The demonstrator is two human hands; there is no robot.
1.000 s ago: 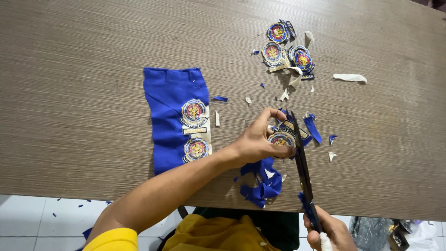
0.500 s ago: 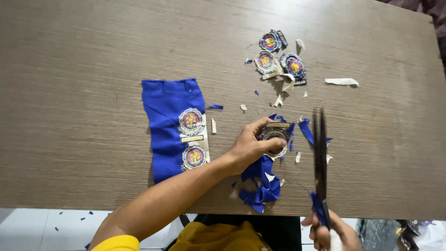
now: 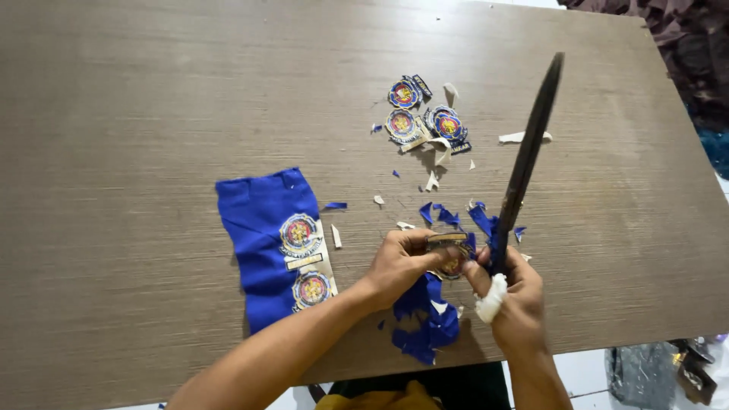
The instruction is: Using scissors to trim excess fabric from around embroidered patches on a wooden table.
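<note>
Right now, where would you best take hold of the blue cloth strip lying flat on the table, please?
Probably at the blue cloth strip's bare upper end, coming from its left edge: there it is plain fabric, away from the two round badges and both hands.

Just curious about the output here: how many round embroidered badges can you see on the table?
6: three cut ones in a far cluster, two on the blue cloth strip, one in the left hand. Scraps may hide more.

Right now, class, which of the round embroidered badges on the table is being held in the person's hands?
The badge pinched between left hand and right hand at the near edge. Two others sit on the blue cloth strip; three lie cut out farther back.
</note>
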